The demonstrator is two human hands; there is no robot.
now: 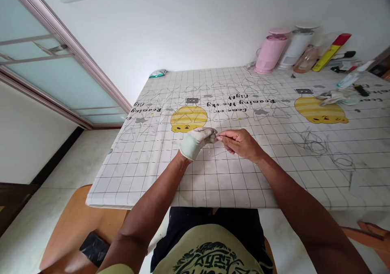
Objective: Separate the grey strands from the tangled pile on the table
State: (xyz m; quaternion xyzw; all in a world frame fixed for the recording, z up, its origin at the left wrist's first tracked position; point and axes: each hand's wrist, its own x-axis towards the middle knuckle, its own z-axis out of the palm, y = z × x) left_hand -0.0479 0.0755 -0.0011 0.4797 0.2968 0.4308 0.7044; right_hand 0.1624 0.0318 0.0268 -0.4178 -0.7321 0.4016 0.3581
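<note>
My left hand (198,140), in a white glove with a pale green cuff, is closed in a pinch near the middle of the table (195,184). My right hand (239,143) is bare, its thumb and forefinger pinched together against the gloved fingertips. Something thin, like a wire, shows between the two hands, but it is too small to make out clearly. A light thread hangs below the glove. Thin wire shapes (128,134) lie on the cloth beyond and to the left. Loose tangled wire (315,143) rests to the right.
Along the wall stand a pink cylinder (271,52), a white cylinder (295,48), a bottle (304,59) and a yellow-red box (330,53). A crumpled glove (338,96) lies at the right. A green-white packet (158,73) sits at the far left corner. A chair (70,221) holds a dark object (94,248).
</note>
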